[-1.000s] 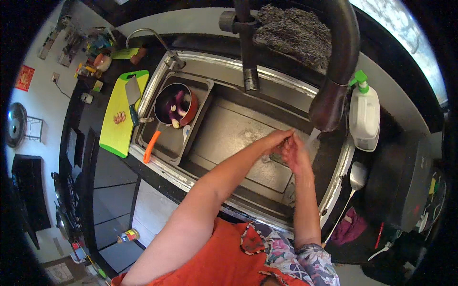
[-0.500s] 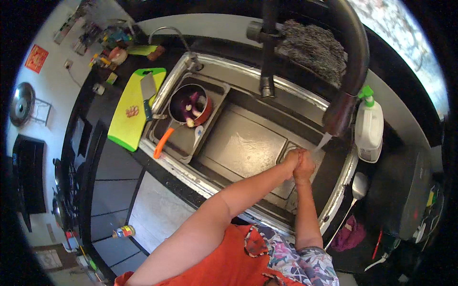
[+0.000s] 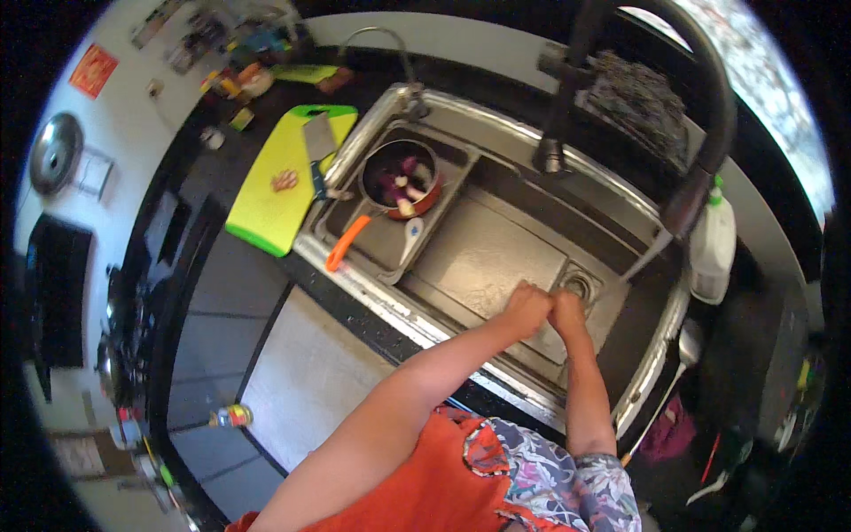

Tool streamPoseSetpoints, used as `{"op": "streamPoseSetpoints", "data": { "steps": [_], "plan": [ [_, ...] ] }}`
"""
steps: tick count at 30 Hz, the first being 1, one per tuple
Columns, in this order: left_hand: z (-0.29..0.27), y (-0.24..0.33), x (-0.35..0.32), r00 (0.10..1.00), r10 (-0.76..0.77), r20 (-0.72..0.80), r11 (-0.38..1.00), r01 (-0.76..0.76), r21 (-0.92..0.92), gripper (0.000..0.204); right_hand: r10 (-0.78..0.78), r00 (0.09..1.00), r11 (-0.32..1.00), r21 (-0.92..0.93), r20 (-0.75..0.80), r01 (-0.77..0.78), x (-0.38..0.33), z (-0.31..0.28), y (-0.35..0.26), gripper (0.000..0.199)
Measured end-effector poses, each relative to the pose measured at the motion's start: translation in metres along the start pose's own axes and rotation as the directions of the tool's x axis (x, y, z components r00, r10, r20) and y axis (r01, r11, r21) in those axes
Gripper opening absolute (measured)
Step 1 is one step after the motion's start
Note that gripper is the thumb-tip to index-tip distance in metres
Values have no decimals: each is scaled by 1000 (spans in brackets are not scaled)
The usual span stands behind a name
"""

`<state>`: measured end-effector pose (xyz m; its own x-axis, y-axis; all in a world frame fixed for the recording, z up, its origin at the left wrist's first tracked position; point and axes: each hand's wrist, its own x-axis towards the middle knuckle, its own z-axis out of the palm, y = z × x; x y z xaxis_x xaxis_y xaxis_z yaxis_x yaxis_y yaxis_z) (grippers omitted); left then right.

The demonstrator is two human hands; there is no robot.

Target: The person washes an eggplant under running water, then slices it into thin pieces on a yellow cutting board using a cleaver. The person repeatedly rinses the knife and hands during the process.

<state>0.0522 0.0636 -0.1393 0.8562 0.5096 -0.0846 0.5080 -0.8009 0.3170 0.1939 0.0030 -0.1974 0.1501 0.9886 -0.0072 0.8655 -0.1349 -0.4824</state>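
Observation:
My left hand [image 3: 528,308] and my right hand [image 3: 567,314] meet over the steel sink basin [image 3: 474,257], knuckles up. Both look closed, their fingers curled under; whether anything small is inside is hidden. Water [image 3: 648,254] runs from the dark faucet [image 3: 690,208] to the right of my hands, beyond their reach. Beside the right hand the round drain [image 3: 578,282] shows. On the sink's left ledge stands a red saucepan [image 3: 427,199] with an orange handle [image 3: 348,242]; purple and whitish pieces lie inside it.
Left of the sink, a green cutting board [image 3: 275,208] carries a cleaver [image 3: 320,140] and small pinkish pieces [image 3: 284,180]. A white spoon [image 3: 412,238] lies near the pan. At right stand a white bottle [image 3: 714,244] and a long-handled ladle [image 3: 689,344]. A second, thin tap [image 3: 409,75] rises behind.
My hands have drawn back from beside the running water toward me and left, uncovering the drain. They were clasped more tightly before. The whole view has shifted.

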Motion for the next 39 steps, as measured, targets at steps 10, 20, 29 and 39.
{"op": "streamPoseSetpoints", "data": {
  "steps": [10, 20, 29, 39],
  "plan": [
    [-94, -84, -52, 953, 180, -244, 967, -127, 220, 48, 331, 803, 911, 389, -496, -135, 100, -134, -130, 28],
    [-182, -270, -153, 930, 68, -362, 811, -263, -522, 17, 414, 602, 890, 164, -683, -426, 209, -145, -147, 27],
    [-220, -426, -318, 569, -622, -538, 752, 242, -613, 8, 230, 972, 846, -504, 45, -176, 129, -20, -202, 15],
    [-221, -367, -290, 686, -573, -448, 748, 215, -627, 10, -7, 960, 996, -90, -279, -19, 216, 16, -299, 13]
  ]
}}
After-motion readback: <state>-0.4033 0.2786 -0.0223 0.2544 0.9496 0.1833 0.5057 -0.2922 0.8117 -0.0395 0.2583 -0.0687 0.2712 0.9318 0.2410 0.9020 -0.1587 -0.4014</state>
